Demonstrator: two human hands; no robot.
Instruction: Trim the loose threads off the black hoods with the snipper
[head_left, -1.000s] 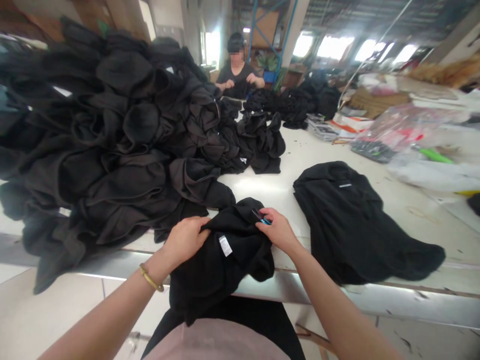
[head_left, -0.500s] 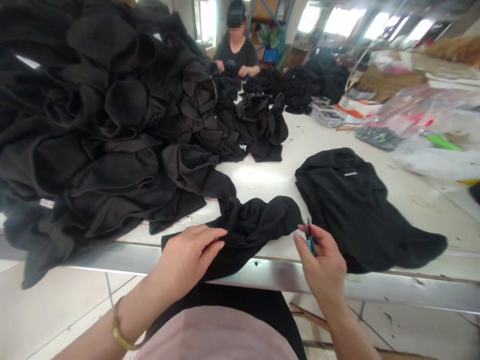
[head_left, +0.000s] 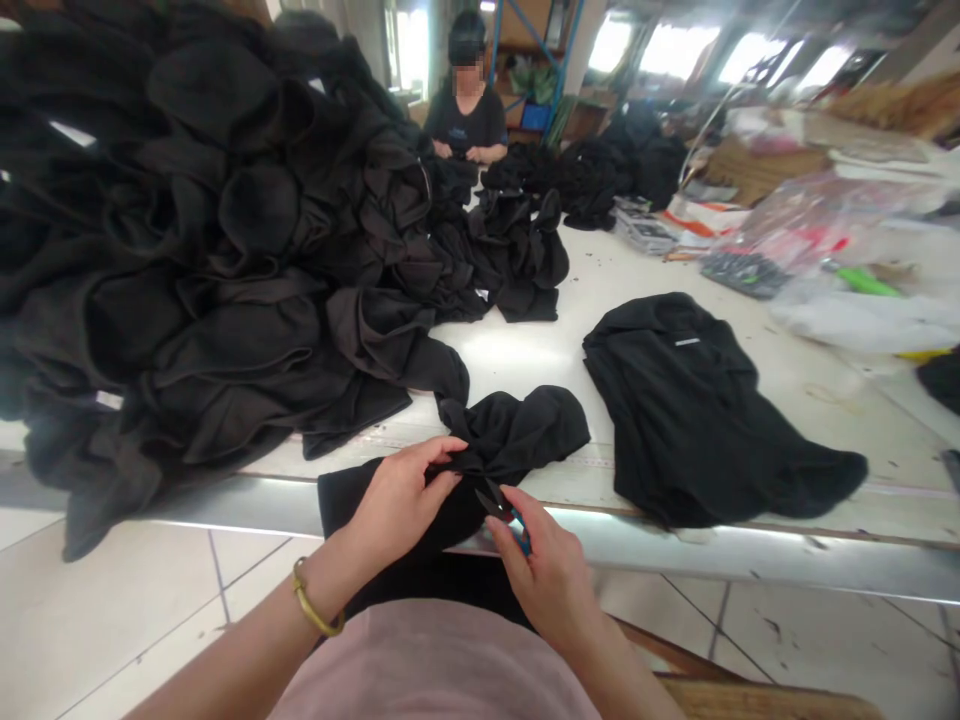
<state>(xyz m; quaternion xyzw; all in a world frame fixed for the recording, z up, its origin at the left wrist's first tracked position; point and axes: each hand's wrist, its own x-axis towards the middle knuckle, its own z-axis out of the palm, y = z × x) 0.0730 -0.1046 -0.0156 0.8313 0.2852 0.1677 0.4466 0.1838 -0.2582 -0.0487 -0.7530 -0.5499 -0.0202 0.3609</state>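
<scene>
My left hand [head_left: 401, 490] grips a crumpled black garment [head_left: 510, 435] at the table's front edge, pinching a gathered fold. My right hand [head_left: 544, 562] is shut on small thread snips [head_left: 495, 507] with dark blades and a blue grip. Their tips point at the cloth close to my left fingers. I cannot tell whether the blades touch it. Part of the garment hangs over the edge toward my lap. To the right lies a flattened black garment [head_left: 697, 415] with a small pale label, out of reach of both hands' present spot.
A large heap of black garments [head_left: 187, 260] fills the left of the white table [head_left: 517, 355]. A seated co-worker [head_left: 466, 125] works beyond it, near more black garments [head_left: 592, 185]. Plastic bags [head_left: 825, 235], papers and cardboard lie at the far right.
My right hand has moved left and inward, bringing the snips beside my left hand. The black garment now lies gathered and twisted at the table edge, drawn toward me.
</scene>
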